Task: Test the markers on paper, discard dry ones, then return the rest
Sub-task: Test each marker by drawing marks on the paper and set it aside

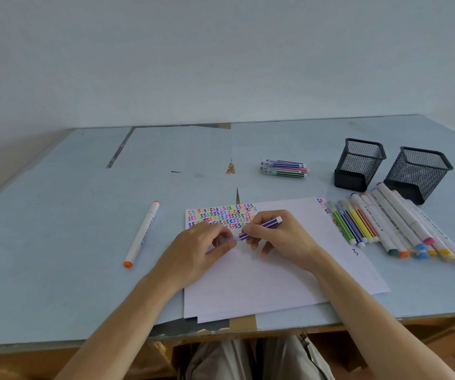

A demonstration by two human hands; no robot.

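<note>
At left of centre an orange marker (142,233) lies alone on the table (56,215). In the middle, over the paper (262,272), the left hand (193,252) pinches the cap end of a purple marker (260,227); the right hand (281,237) grips its barrel. Upper middle lies a small marker bundle (284,168). At right, a marker row (393,226) lies below two mesh cups (360,163).

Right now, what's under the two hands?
White paper lies under both hands, with colourful squiggles along its top. The left hand and right hand cover some squiggles, and the purple marker hides a few more.
</note>
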